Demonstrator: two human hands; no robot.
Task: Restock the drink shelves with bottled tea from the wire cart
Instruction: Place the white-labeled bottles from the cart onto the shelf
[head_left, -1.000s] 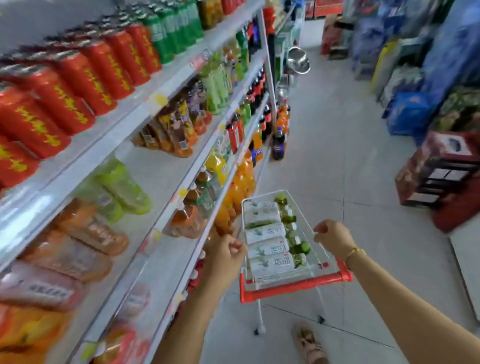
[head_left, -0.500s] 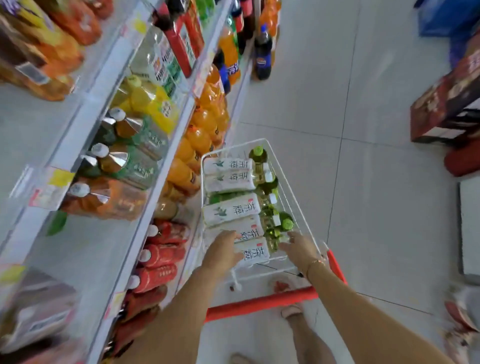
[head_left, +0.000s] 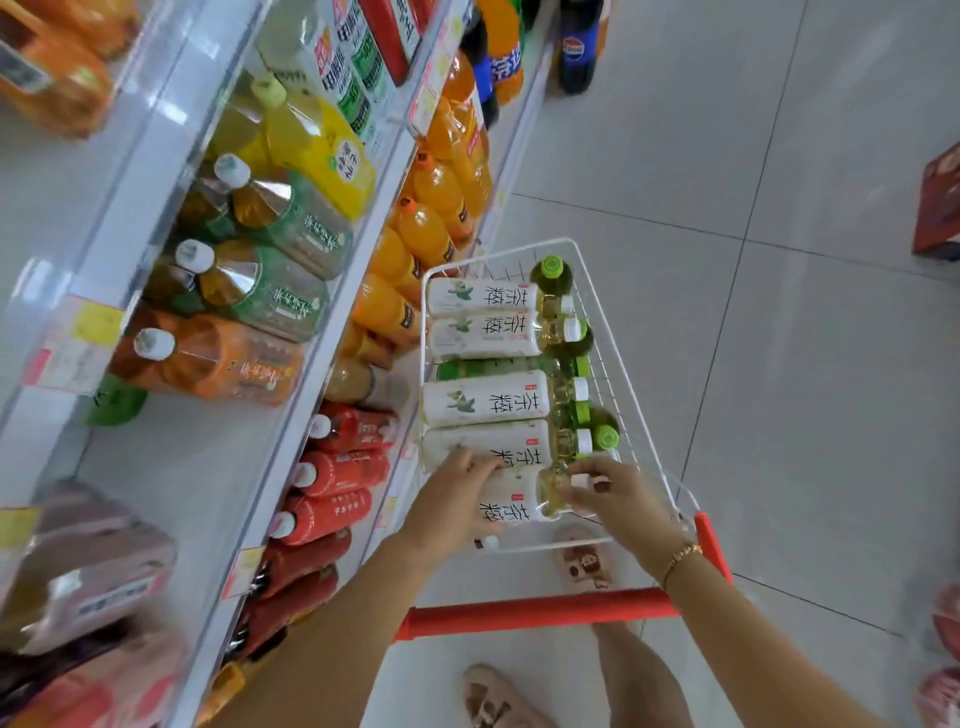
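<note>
Head view, and on the far left the shelves (head_left: 176, 467) are packed with drinks lying caps-out. There's bare board on the middle tier beside the orange bottle (head_left: 218, 364), and that looks the likeliest gap to fill.

Moving in, the left hand (head_left: 457, 501) is down in the cart (head_left: 615, 332), fingers curled over the base end of the nearest bottle (head_left: 511, 504). It lies on its side across the basket, touching the next one in the row.

Further right, the right hand (head_left: 621, 493) has its fingers bent round the neck and cap end, so it's a two-handed hold on one bottle.

Best play here, I'd say, is to lift it straight up and level, clear of its neighbour and the wire rim, so the row beneath doesn't roll. Then swing left and slide it in base first, cap facing the aisle like the others. That smooth label could slip, so grip firm at the base. And mind the red handle (head_left: 535, 613) under the wrists.
</note>
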